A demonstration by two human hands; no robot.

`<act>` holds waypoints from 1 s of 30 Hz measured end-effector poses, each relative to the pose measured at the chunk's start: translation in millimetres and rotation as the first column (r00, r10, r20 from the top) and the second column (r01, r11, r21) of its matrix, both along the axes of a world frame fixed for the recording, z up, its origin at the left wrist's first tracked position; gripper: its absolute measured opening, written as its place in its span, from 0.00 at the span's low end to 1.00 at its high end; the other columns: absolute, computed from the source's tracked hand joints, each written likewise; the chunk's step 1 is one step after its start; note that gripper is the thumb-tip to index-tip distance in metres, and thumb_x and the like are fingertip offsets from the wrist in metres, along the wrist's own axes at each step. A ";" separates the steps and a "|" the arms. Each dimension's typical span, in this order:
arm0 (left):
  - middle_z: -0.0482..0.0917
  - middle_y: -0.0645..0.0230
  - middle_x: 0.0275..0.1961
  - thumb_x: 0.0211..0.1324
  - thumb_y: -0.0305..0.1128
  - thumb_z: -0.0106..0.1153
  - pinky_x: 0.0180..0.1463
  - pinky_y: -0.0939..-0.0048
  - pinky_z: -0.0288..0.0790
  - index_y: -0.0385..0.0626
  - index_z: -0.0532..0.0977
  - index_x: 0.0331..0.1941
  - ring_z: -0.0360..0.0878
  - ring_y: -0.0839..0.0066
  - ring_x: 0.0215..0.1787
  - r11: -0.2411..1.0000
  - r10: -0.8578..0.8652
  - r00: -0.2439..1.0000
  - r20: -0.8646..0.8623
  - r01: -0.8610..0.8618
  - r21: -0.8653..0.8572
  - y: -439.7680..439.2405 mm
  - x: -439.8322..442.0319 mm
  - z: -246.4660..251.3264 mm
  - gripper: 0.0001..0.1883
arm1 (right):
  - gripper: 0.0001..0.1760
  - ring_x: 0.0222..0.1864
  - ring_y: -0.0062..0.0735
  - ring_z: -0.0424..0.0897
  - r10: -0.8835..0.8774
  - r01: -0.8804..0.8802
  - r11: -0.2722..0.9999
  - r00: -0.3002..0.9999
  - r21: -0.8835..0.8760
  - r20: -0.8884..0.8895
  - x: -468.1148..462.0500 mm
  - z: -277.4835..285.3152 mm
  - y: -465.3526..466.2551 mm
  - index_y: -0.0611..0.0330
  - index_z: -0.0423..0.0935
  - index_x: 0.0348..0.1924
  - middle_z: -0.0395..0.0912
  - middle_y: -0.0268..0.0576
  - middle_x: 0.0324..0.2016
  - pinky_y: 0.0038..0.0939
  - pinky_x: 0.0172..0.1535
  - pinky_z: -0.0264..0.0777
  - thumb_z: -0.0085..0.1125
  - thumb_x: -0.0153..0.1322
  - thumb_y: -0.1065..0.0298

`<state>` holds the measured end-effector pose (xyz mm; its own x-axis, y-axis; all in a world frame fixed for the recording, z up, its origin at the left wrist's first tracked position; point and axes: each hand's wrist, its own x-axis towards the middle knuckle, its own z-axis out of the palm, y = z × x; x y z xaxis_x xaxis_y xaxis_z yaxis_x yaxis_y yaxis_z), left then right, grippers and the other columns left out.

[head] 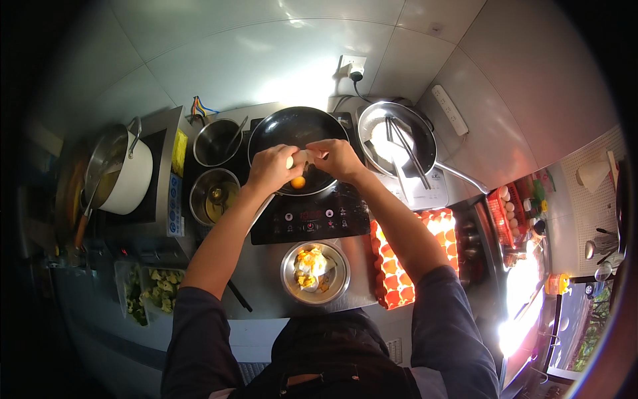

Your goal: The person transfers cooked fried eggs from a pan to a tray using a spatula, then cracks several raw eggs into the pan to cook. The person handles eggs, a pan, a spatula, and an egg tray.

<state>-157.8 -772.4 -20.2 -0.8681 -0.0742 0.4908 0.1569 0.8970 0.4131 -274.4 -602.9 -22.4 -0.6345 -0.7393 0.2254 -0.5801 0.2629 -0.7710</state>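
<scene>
Above a black frying pan [299, 127], my left hand [269, 169] and my right hand [339, 159] meet with their fingertips close together. Pieces of a cracked eggshell [304, 157] are held between the two hands; the fingers partly hide them. A whitish rounded piece [289, 162] shows at my left fingers. Just below, an orange egg yolk [298, 182] appears at the near side of the pan. The pan rests on a black induction cooker [309, 232] with a lit display. Nearer me stands a steel bowl [285, 282] with yellow and white contents, partly washed out by glare.
On the right are a second frying pan [369, 112] with dark chopsticks [409, 149], orange egg trays [389, 269] and a red basket [493, 214] of eggs. Two steel pots [204, 149] and a large white pot [134, 174] stand left, above tubs of vegetables [162, 289].
</scene>
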 end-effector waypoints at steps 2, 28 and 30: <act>0.84 0.61 0.35 0.48 0.37 0.68 0.39 0.64 0.79 0.45 0.81 0.39 0.84 0.59 0.35 1.000 -0.006 0.999 -0.049 0.005 -0.014 -4.3 1.1 33.8 0.14 | 0.17 0.37 0.43 0.85 0.018 -0.017 1.000 1.000 -0.026 0.008 1.9 35.7 -0.2 0.60 0.84 0.45 0.85 0.52 0.34 0.34 0.44 0.78 0.64 0.64 0.64; 0.81 0.64 0.43 0.70 0.56 0.47 0.17 0.83 0.57 0.41 0.74 0.50 0.69 0.84 0.20 0.218 -0.654 0.662 0.365 -0.296 0.930 277.8 115.4 -28.3 0.26 | 0.27 0.43 0.36 0.80 0.105 0.688 -0.255 0.718 -0.679 0.688 367.4 -9.3 566.1 0.65 0.66 0.60 0.76 0.53 0.49 0.29 0.45 0.77 0.55 0.67 0.78; 0.81 0.65 0.42 0.69 0.55 0.49 0.19 0.81 0.59 0.41 0.73 0.52 0.70 0.82 0.22 0.197 -0.639 0.647 0.417 -0.386 0.901 322.9 151.9 -22.3 0.26 | 0.25 0.42 0.37 0.78 -0.157 0.616 -0.476 0.643 -0.628 0.750 458.8 0.0 672.6 0.66 0.68 0.59 0.76 0.53 0.49 0.30 0.45 0.75 0.52 0.67 0.76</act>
